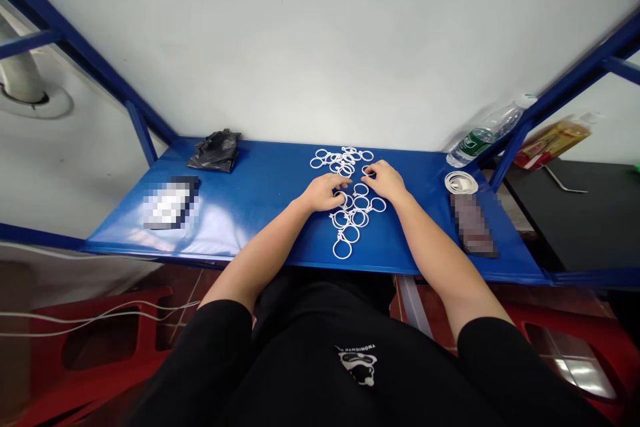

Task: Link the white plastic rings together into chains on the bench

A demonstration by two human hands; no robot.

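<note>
Several white rings with small knobs, resembling curtain rings, lie in two loose clusters on the blue tabletop. The far cluster (344, 161) is beyond my hands, and the near cluster (351, 219) spreads toward the front edge. My left hand (325, 192) rests at the left of the near cluster, its thumb and fingers apart, with the thumb over one ring. My right hand (384, 180) is at the right between the clusters. Its thumb and fingertips close on a single white ring (366, 170), partly hidden by the fingers.
On the blue tabletop (270, 213), a crumpled black plastic bag (216, 150) and a blurred-out object (170, 203) lie at left. At right are a clear water bottle (487, 133), a coiled white cable (461, 183) and another blurred item (473, 225). Blue frame bars flank both sides.
</note>
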